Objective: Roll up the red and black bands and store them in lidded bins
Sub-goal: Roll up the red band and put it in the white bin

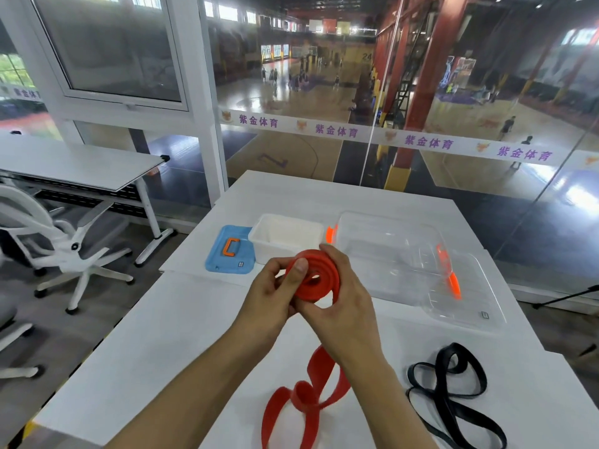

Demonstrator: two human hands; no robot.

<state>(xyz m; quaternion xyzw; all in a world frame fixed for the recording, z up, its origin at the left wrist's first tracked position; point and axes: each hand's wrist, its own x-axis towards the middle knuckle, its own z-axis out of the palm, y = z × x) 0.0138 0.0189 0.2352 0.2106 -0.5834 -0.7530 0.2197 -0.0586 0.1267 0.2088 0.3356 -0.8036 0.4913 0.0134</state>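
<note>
The red band (312, 280) is partly coiled, held above the white table (155, 345) by both hands: the left hand (275, 296) pinches the coil's edge, the right hand (343, 309) cups it. Its loose tail trails onto the table. The black band (450, 393) lies unrolled to the right. Beyond sit 2 open bins, white bin (285, 236) and clear bin (389, 254), with a blue lid (227, 254) and a clear lid (466, 296) beside them.

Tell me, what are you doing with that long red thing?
A person is rolling up the red band. Both hands, the left hand and the right hand, hold the coil above the white table, and the rest of the band hangs down, not yet rolled. The black band lies loose on the table to the right, untouched. Farther back, a white bin and a clear bin stand open, with a blue lid and a clear lid beside them.
</note>
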